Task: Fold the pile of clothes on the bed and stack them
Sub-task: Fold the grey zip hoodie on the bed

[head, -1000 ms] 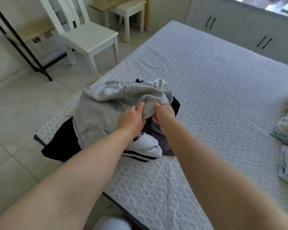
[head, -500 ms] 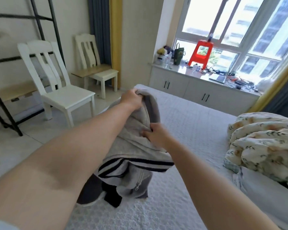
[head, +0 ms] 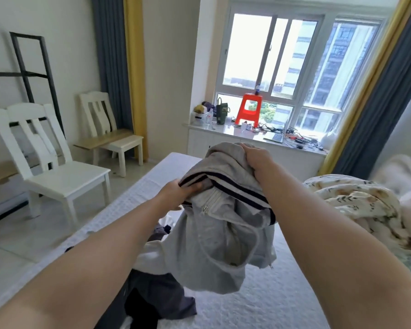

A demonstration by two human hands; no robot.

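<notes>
I hold a grey zip-up jacket [head: 214,245] with dark striped trim in the air above the white bed [head: 259,307]. My left hand [head: 176,193] grips its striped hem at the left. My right hand [head: 256,155] is higher and grips a bunched fold at the top. The rest of the jacket hangs down loosely between my arms. Under it, near the bed's left edge, lies the pile: a white garment [head: 150,260] and dark clothes [head: 157,302], partly hidden by my left arm and the jacket.
A crumpled floral duvet [head: 356,210] fills the bed's right side. Two white chairs [head: 57,172] stand on the tiled floor to the left. Beyond the bed's far end is a white cabinet under the window, with a red stool [head: 249,108] and clutter on it.
The jacket came off the pile into the air. My right hand went up to its top, my left hand dropped to the striped hem. The view tilted up toward the window.
</notes>
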